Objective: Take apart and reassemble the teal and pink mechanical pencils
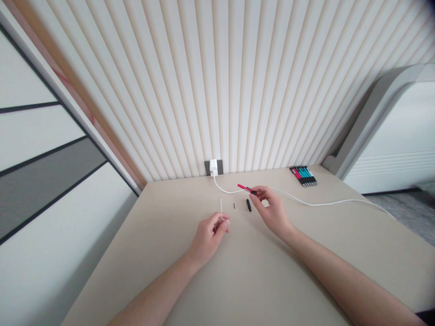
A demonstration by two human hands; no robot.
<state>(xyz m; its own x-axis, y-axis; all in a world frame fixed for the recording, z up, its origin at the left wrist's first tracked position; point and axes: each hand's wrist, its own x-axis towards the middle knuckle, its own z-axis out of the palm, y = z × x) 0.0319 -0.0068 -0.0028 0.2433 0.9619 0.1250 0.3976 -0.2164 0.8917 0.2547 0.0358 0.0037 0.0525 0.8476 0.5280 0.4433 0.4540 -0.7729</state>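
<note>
My right hand [271, 207] pinches a pink pen barrel [245, 188] with a black end, held just above the beige table [170, 253]. My left hand [209, 235] is curled, its fingertips pinched on a thin white refill tube [221, 207] that lies on the table. Between the hands lie a small dark spring-like piece [234, 206] and a black pen cap piece [248, 205].
A white charger [213, 168] sits in a wall socket, and its white cable [322, 203] runs right across the table. A row of several pens [303, 175], red and teal, lies at the back right. A white and grey cabinet [390, 140] stands to the right.
</note>
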